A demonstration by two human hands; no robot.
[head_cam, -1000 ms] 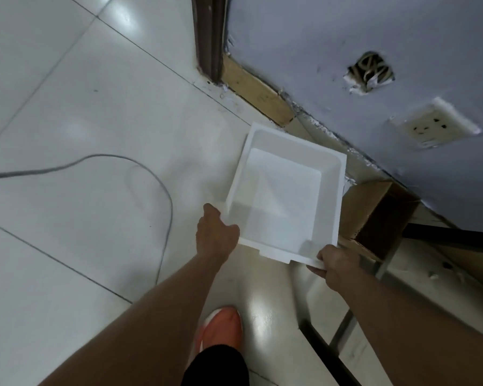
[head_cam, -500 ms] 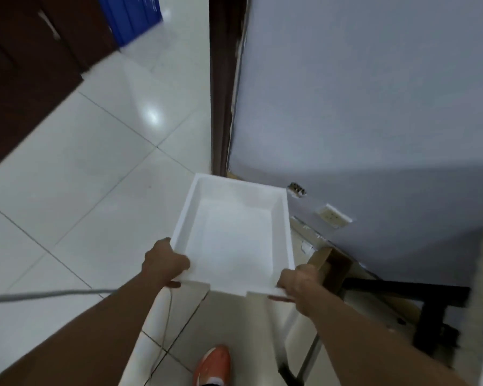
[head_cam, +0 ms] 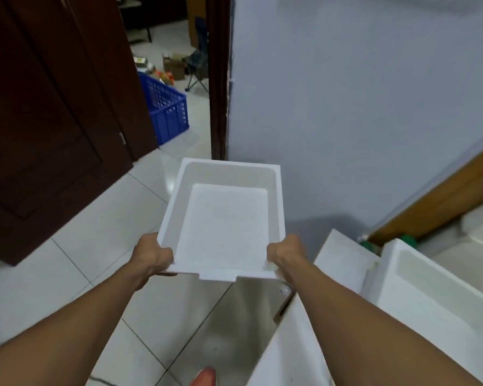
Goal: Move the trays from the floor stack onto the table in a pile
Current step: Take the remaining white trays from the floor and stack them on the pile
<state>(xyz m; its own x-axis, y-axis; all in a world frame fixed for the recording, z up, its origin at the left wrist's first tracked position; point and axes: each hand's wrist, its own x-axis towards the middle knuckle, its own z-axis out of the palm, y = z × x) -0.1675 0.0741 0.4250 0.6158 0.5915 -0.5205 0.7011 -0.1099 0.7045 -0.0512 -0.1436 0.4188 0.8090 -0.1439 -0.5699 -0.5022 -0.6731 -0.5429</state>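
A white foam tray [head_cam: 223, 218] hangs level in the air in front of me, well above the tiled floor. My left hand [head_cam: 152, 253] grips its near left corner and my right hand [head_cam: 286, 250] grips its near right corner. At the right, a white table [head_cam: 287, 352] carries another white foam tray [head_cam: 430, 282], open side up, with a white foam slab [head_cam: 343, 257] beside it. The held tray is left of the table and apart from it.
A grey wall [head_cam: 360, 107] stands straight ahead, with a dark door frame [head_cam: 219, 79] at its left edge. A dark wooden door [head_cam: 53, 121] fills the left. A blue crate [head_cam: 166, 107] sits beyond the doorway. My orange shoe [head_cam: 204, 377] shows at the bottom.
Both hands have lifted the tray from floor level up to about chest height. The view has swung upward, and the table with its tray has come into sight at the right.
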